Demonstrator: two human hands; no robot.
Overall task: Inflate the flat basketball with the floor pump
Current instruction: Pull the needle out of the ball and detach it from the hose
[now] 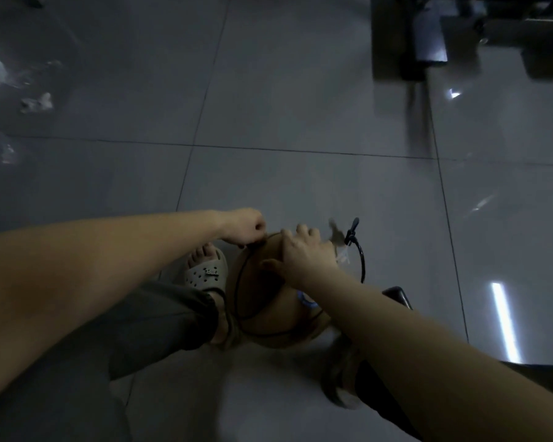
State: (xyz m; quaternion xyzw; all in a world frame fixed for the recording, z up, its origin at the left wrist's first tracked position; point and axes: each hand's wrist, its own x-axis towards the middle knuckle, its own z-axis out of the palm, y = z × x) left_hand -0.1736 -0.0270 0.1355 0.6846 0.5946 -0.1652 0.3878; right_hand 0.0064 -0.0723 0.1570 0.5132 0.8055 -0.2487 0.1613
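Pressing open right grip [304,253] on basketball [262,301]; left grip [246,226] curled at far rim, hold unclear; hose end [353,231] just beside right grip

The basketball [262,311] sits on the floor [268,106]; the left foot [206,271] just left of it; right hand [304,253] on top; left hand [245,226] at its far edge; hose [362,263] looping right.

Glossy grey floor tiles [300,90]. My beige clog [205,272] and dark trouser cuff [179,311] lower centre. Dark metal frame [409,36] top right. Pale scraps [37,103] far left.
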